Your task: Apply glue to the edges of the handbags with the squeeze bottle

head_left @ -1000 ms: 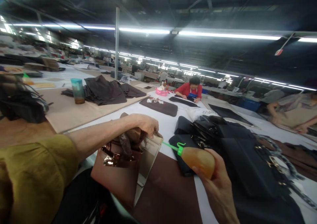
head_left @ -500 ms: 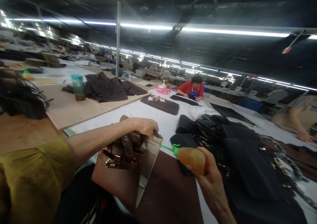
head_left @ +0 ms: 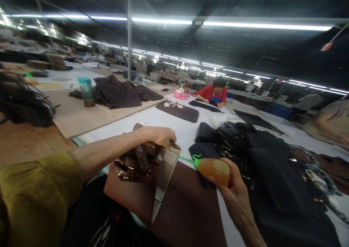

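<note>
A brown leather handbag (head_left: 131,192) with gold hardware leans at the table's near edge, its pale side panel (head_left: 167,170) facing right. My left hand (head_left: 165,136) reaches over the bag and grips its upper edge; the fingertips are partly hidden. In my right hand (head_left: 234,188) lies a squeeze bottle (head_left: 214,170) of amber liquid, tipped on its side. Its thin green nozzle points left, and the tip is at the top edge of the side panel. Whether liquid is coming out I cannot tell. Under the bag spreads a dark brown sheet (head_left: 193,207).
Black bags (head_left: 275,178) with chains pile up on the right. Behind lie a brown padded piece (head_left: 178,112), a pink basket (head_left: 180,95), dark folded material (head_left: 116,92) and a teal-topped cup (head_left: 86,92). A co-worker in red (head_left: 212,92) leans over the far table.
The whole view has shifted slightly. Both hands keep their grips, and the bottle's nozzle stays at the panel's top edge.
</note>
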Demonstrator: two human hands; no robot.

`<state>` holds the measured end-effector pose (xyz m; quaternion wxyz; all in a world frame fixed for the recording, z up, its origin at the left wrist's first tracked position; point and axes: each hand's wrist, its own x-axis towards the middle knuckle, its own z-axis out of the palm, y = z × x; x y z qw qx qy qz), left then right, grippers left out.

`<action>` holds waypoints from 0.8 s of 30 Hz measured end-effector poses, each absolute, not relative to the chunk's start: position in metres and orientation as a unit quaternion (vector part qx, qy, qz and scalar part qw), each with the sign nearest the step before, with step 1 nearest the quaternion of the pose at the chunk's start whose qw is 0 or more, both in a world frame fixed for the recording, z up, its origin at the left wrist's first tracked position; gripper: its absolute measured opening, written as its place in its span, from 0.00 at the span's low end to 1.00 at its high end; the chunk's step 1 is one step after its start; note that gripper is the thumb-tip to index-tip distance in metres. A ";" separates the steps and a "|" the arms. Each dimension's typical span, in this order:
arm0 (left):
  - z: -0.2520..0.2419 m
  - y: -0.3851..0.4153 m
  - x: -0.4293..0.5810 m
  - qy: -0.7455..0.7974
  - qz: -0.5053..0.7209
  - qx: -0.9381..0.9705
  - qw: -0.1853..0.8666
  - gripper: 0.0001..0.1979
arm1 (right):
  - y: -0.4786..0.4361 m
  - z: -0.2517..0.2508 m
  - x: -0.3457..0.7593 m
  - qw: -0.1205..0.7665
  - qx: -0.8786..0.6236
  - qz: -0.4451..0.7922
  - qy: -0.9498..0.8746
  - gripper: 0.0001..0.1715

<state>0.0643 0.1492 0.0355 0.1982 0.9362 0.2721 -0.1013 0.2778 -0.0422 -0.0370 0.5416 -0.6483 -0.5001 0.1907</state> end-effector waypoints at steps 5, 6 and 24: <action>0.037 0.147 0.063 0.268 -0.102 0.937 0.198 0.17 | -0.046 -0.041 0.279 0.527 -0.646 0.206 -0.513 0.33; 0.038 0.146 0.063 0.268 -0.101 0.937 0.199 0.16 | -0.047 -0.041 0.279 0.519 -0.649 0.207 -0.516 0.33; 0.035 0.146 0.060 0.252 -0.091 0.937 0.225 0.11 | -0.052 -0.037 0.275 0.535 -0.643 0.197 -0.511 0.33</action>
